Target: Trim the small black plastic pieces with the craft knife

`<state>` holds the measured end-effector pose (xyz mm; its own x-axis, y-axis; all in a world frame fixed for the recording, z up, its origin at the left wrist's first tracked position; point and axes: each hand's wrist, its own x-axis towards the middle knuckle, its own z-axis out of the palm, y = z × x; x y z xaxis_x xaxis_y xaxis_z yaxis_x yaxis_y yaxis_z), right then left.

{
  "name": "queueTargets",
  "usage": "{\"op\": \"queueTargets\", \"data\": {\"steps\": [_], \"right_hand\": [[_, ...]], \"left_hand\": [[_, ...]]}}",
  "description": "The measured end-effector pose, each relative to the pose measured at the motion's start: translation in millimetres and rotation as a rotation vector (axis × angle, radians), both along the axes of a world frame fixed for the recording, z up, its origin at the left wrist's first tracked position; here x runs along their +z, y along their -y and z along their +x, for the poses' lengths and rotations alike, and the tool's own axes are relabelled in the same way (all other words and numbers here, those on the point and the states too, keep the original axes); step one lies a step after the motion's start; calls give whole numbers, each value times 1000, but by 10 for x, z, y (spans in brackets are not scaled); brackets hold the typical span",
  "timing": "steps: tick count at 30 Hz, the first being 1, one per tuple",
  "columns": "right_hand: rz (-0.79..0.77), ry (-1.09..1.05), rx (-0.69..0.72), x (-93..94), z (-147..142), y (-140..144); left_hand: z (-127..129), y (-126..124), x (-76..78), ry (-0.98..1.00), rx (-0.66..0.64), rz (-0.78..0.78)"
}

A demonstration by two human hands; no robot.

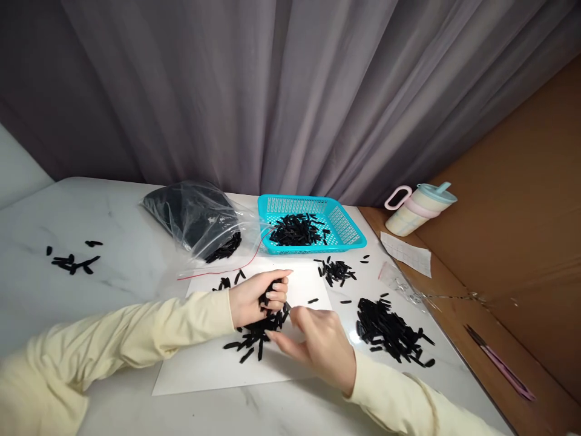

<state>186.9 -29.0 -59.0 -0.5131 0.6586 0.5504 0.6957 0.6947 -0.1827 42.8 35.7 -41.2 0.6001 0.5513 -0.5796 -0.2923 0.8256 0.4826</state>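
White marble-patterned tabletop, with a brown wooden ledge along its right edge. At the near middle lies a white rectangular sheet bearing a small heap of black slender strips. Toward the far edge: a turquoise perforated plastic basket and, just left of it, a clear plastic zip bag of black pieces. Further black strips lie in a large pile near the right edge, a small cluster beside the basket, and a scatter near the left edge.

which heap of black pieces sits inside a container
The heap in the turquoise basket by the curtain; the other loose heaps, like the big one beside the right hand, lie directly on the table.
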Motion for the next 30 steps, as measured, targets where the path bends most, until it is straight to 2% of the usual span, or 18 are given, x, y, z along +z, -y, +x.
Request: {"op": "queueTargets", "data": {"steps": [2,5,7,9,12,16,20,22,25,28,30], "right_hand": [[73,42,-4,-31,-84,21],[130,172,-104,-89,-141,34],[147,229,-161,-142,-143,34],[127,222,-161,-200,-132,33],[77,184,-120,-254,-110,31],[-25,151,-70,-206,-61,54],[-260,33,36,-148,20,111],[-305,-47,96,-160,65,126],[-194,-102,146,-203,126,113],[-152,-125,153,-227,175,80],[-175,-143,151,-229,198,64]], "left_hand": [[78,31,-73,46,37,-70],[120,56,-138,116,106,-134],[113,51,-154,163,138,-161],[99,35,-158,197,145,-187],[84,13,-148,219,133,-209],[72,-3,-109,206,129,-180],[39,-21,-101,142,98,-101],[8,-6,-130,108,93,-43],[-56,74,-203,-4,61,190],[-128,187,-266,-313,-48,825],[-167,245,-284,-459,-69,1106]]}}
